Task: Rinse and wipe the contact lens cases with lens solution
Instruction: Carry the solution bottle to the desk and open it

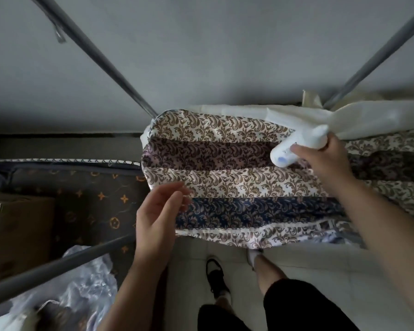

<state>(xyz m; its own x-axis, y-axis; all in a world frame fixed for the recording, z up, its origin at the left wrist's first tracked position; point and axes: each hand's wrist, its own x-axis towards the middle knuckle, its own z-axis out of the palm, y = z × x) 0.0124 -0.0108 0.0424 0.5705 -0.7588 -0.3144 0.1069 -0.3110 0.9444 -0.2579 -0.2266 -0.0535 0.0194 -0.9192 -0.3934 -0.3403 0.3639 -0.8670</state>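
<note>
My right hand point(320, 161) grips a white lens solution bottle point(296, 146) and holds it on its side above the patterned bedspread point(225, 168). A small blue mark shows near the bottle's lower end. My left hand point(160, 209) hovers at the bed's left corner with fingers loosely curled. Something small and clear seems to sit at its fingertips, too blurred to tell. No contact lens case is plainly visible.
Grey metal bed-frame poles point(98, 51) cross overhead and at lower left. A white sheet point(296, 115) lies bunched at the bed's far edge. A dark monogram-patterned bag point(89, 199), a cardboard box point(22, 230) and crumpled clear plastic point(89, 283) fill the left. My legs stand on pale floor tiles.
</note>
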